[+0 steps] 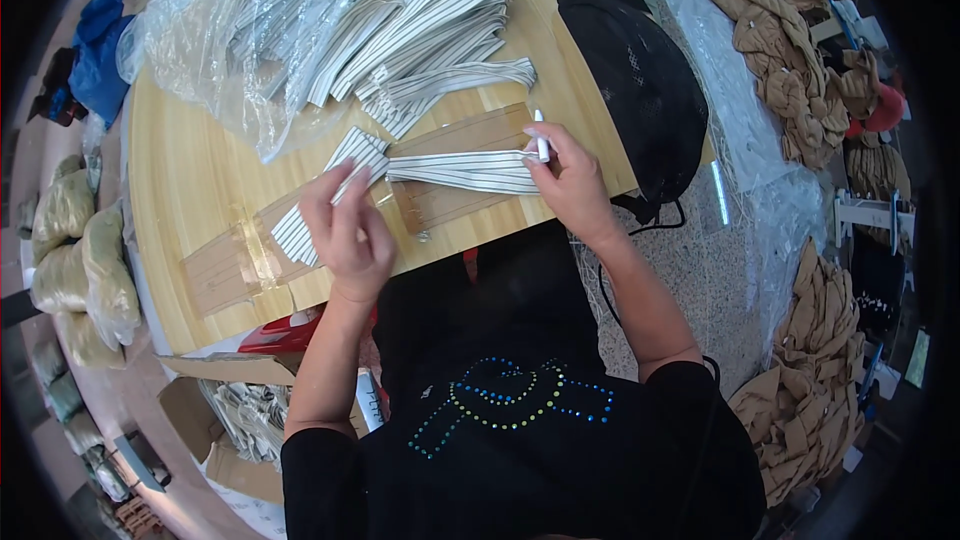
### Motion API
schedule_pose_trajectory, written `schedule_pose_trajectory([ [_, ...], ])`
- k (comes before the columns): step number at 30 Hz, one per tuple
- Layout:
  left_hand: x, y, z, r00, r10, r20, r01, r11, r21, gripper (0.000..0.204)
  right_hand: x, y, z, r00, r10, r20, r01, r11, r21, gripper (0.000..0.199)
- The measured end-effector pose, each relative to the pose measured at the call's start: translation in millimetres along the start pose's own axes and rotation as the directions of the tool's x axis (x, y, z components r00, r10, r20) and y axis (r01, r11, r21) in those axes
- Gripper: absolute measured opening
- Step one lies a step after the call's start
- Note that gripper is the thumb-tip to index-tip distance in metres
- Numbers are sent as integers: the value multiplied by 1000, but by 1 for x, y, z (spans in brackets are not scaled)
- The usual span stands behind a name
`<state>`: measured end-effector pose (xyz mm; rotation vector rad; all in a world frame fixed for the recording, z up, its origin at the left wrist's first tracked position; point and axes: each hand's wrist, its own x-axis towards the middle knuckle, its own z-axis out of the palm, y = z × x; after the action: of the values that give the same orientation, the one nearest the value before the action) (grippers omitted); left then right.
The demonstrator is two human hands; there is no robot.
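A striped white fabric strip (pixel 465 170) stretches across a brown cardboard template (pixel 440 212) on the table. At its right end, my right hand (pixel 577 185) is closed on a white pen (pixel 542 137), with thumb and fingers also at the cloth's edge. My left hand (pixel 350 230) hovers at the strip's left part, fingers bent and apart, with nothing visible in them. Beside and partly behind it lies a folded end of striped cloth (pixel 295 237). Whether the left fingertips touch the cloth I cannot tell.
Beyond my hands lies a heap of striped fabric pieces (pixel 420 30), partly under a clear plastic bag (pixel 230 50). A black mesh bag (pixel 640 90) rests at the table's (pixel 180 200) right edge. Brown garments (pixel 800 380) are piled right; a cardboard box (pixel 240 470) stands lower left.
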<state>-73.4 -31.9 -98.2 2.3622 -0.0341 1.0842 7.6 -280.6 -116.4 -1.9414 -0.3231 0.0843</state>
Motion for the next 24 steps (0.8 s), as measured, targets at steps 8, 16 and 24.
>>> schedule_pose_trajectory([
  [8, -23, 72, 67, 823, 243, 514, -202, 970, -135, 39, 5, 9, -8, 983, -182, -8, 173, 945, -277, 48],
  [16, -30, 85, 57, 817, 163, 552, -168, 985, -43, 44, 7, 13, -14, 983, -178, -52, 150, 929, -338, 59],
  [24, -32, 85, 63, 805, 135, 578, -141, 989, -34, 51, 8, 17, -15, 977, -207, -56, 175, 921, -349, 62],
])
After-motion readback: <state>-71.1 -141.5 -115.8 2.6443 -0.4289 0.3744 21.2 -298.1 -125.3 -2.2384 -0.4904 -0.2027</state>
